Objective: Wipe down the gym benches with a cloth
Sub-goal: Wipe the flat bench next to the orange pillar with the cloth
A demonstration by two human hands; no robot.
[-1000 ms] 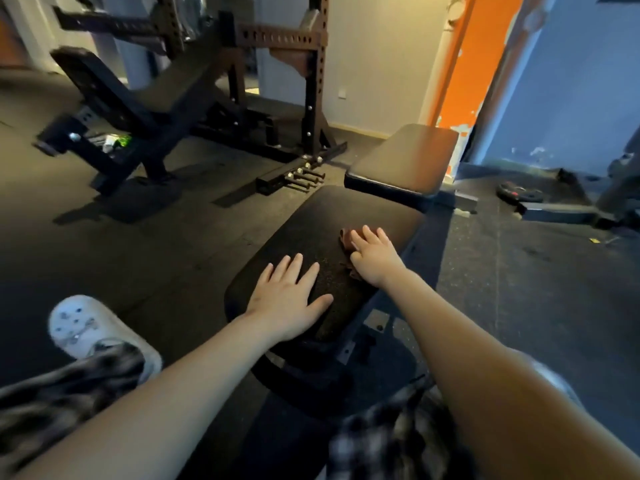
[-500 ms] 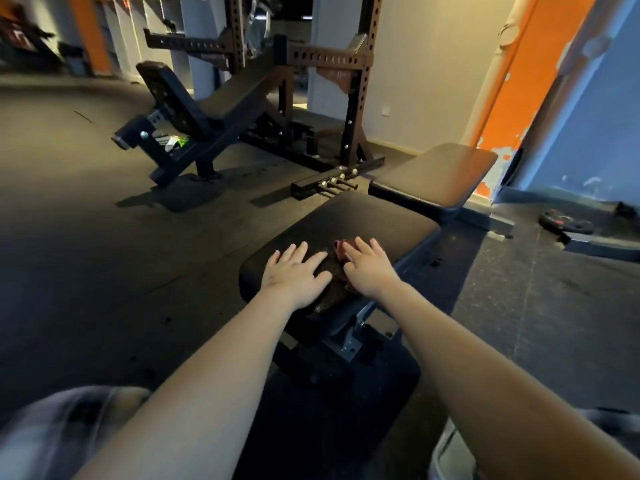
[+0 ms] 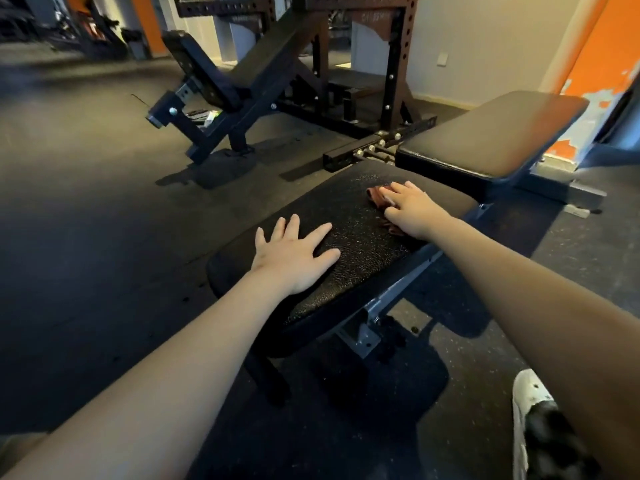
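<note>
On pebbled black bench [image 3: 353, 237], crumpled rust-brown cloth [image 3: 376, 196]

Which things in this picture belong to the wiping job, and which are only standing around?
Job:
- cloth under the right hand
- near bench pad, the left hand flat on it
- far bench pad
- incline bench further back, perhaps for later

Standing around:
- power rack
- white shoe
- wall socket

A dark floor [image 3: 86, 237] was shown; a brown steel rack [image 3: 391, 64] was set before a pale wall [image 3: 485, 39] and an orange wall [image 3: 609, 46].
</note>
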